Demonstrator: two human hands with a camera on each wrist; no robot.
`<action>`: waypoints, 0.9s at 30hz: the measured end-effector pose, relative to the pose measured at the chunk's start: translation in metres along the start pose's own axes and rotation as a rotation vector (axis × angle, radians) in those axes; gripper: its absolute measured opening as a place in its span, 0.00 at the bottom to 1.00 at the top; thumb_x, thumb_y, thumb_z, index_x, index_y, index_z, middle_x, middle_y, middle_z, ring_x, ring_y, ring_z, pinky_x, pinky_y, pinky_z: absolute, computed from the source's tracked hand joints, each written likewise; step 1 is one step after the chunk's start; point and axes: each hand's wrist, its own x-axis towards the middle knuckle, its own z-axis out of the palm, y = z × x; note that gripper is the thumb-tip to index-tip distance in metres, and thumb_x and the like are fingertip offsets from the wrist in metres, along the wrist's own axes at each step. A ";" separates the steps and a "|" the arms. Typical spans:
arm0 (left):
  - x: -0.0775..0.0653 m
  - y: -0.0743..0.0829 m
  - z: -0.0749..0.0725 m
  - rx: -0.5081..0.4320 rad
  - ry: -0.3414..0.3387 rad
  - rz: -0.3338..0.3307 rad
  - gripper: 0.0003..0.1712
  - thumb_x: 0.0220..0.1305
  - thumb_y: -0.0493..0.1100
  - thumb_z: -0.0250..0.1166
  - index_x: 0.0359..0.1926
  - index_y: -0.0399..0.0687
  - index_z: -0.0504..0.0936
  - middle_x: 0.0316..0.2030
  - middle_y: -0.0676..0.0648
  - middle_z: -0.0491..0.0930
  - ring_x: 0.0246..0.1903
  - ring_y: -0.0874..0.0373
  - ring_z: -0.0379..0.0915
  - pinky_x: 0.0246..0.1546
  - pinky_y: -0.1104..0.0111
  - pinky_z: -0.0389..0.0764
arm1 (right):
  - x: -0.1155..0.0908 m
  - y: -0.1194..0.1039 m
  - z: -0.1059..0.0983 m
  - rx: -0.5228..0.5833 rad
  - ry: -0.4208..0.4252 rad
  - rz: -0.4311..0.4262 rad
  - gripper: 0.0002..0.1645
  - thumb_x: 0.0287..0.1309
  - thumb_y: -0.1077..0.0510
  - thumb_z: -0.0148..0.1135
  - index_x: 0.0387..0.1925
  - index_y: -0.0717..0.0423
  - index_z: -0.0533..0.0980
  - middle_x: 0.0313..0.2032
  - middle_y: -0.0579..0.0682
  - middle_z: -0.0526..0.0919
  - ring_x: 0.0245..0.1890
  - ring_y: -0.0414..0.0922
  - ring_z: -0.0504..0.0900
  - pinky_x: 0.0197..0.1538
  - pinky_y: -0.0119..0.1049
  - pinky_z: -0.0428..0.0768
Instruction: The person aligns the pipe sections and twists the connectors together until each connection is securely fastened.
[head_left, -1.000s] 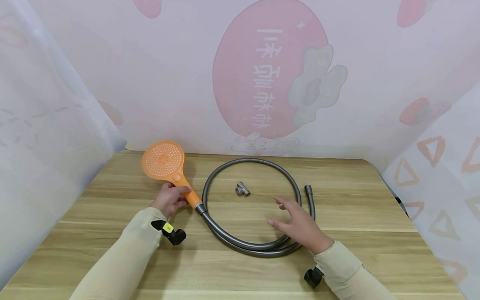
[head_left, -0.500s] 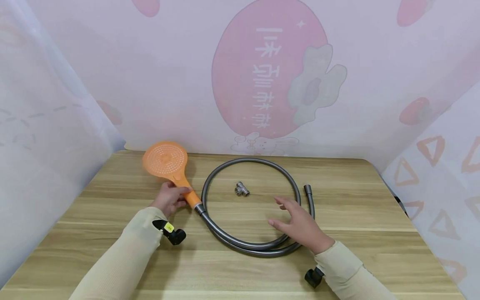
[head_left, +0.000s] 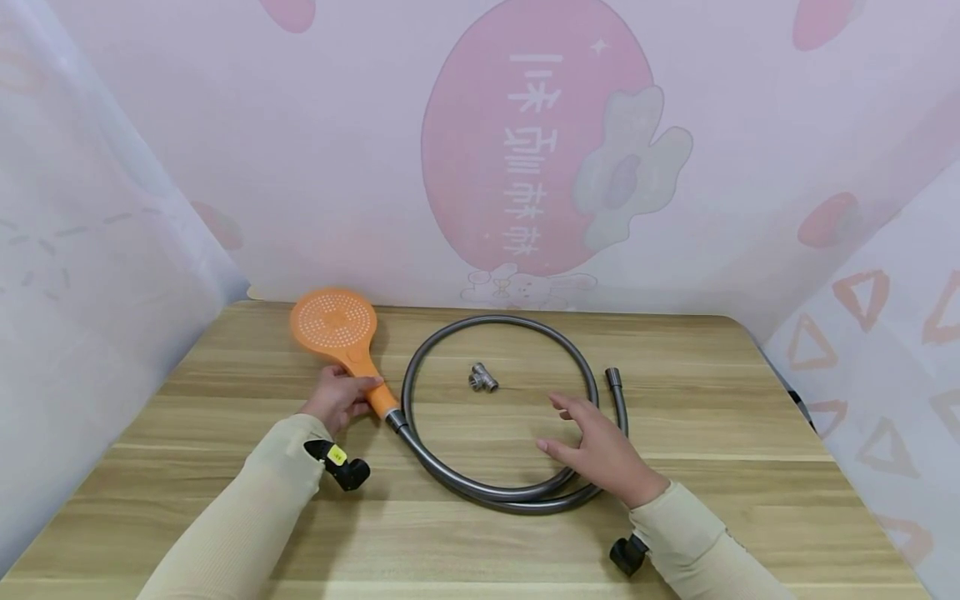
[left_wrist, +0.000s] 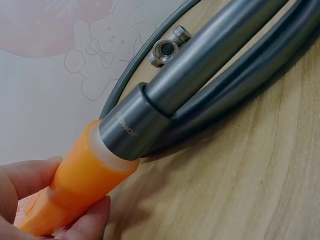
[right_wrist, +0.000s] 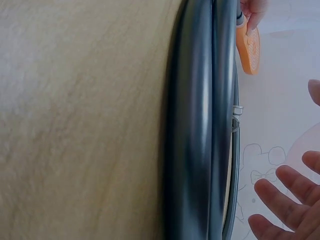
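Observation:
My left hand grips the handle of an orange shower head, thumb on one side and fingers on the other. The perforated round face points upward at the back left of the table. A dark grey shower hose joins the handle through a collar, seen closely in the left wrist view. The hose lies in a wide loop. My right hand hovers over the loop's right side, fingers spread and holding nothing. Inside the loop lies a small metal tee fitting with threaded ends.
The wooden table ends at a printed backdrop, with curtains on both sides. The hose's free end points toward the back, right of the loop. Black cameras sit on both wrists.
The shower head has turned slightly in my left hand's grip, its face shifting a little right and nearer. My right hand stays in place.

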 end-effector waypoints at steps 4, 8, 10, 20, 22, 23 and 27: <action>0.000 -0.001 0.000 -0.001 0.002 -0.001 0.46 0.63 0.31 0.62 0.71 0.37 0.41 0.57 0.37 0.62 0.44 0.51 0.72 0.36 0.69 0.80 | 0.000 0.000 0.000 -0.004 0.009 -0.005 0.43 0.58 0.41 0.66 0.69 0.54 0.63 0.61 0.53 0.72 0.58 0.51 0.73 0.54 0.52 0.75; 0.001 -0.002 0.001 0.001 0.012 0.008 0.45 0.63 0.30 0.62 0.71 0.36 0.42 0.56 0.37 0.62 0.43 0.51 0.73 0.36 0.69 0.81 | -0.001 0.000 0.000 -0.006 0.013 -0.001 0.43 0.58 0.42 0.66 0.69 0.54 0.64 0.61 0.53 0.73 0.58 0.51 0.74 0.54 0.52 0.75; 0.001 -0.002 0.001 0.001 0.019 0.013 0.44 0.62 0.30 0.62 0.70 0.35 0.44 0.55 0.37 0.63 0.39 0.53 0.74 0.35 0.68 0.81 | -0.001 0.000 -0.001 -0.007 0.014 0.001 0.43 0.58 0.42 0.66 0.69 0.55 0.64 0.61 0.53 0.73 0.58 0.51 0.74 0.54 0.52 0.75; 0.005 -0.003 0.003 0.012 0.045 0.012 0.41 0.62 0.29 0.62 0.69 0.34 0.48 0.56 0.36 0.64 0.40 0.51 0.75 0.37 0.66 0.82 | -0.001 0.000 -0.002 -0.011 0.014 0.002 0.42 0.58 0.44 0.67 0.69 0.56 0.63 0.61 0.54 0.73 0.58 0.51 0.74 0.54 0.52 0.75; 0.005 -0.003 0.003 0.021 0.051 0.009 0.42 0.62 0.29 0.63 0.69 0.35 0.47 0.59 0.35 0.63 0.45 0.48 0.74 0.39 0.65 0.82 | -0.002 0.000 -0.003 -0.013 0.014 0.002 0.43 0.58 0.43 0.66 0.69 0.56 0.63 0.61 0.54 0.73 0.58 0.51 0.74 0.54 0.52 0.75; 0.005 -0.003 0.004 0.026 0.054 0.008 0.42 0.62 0.29 0.63 0.70 0.35 0.47 0.60 0.34 0.62 0.46 0.47 0.73 0.40 0.65 0.82 | -0.002 0.000 -0.003 -0.014 0.015 0.000 0.43 0.58 0.43 0.66 0.69 0.56 0.63 0.61 0.54 0.72 0.58 0.51 0.74 0.54 0.52 0.75; 0.006 -0.004 0.004 0.050 0.068 0.017 0.43 0.62 0.30 0.64 0.69 0.35 0.47 0.58 0.34 0.63 0.42 0.50 0.75 0.36 0.67 0.82 | -0.002 0.000 -0.003 -0.011 0.019 -0.003 0.43 0.58 0.43 0.67 0.68 0.57 0.63 0.61 0.54 0.72 0.58 0.51 0.74 0.54 0.52 0.75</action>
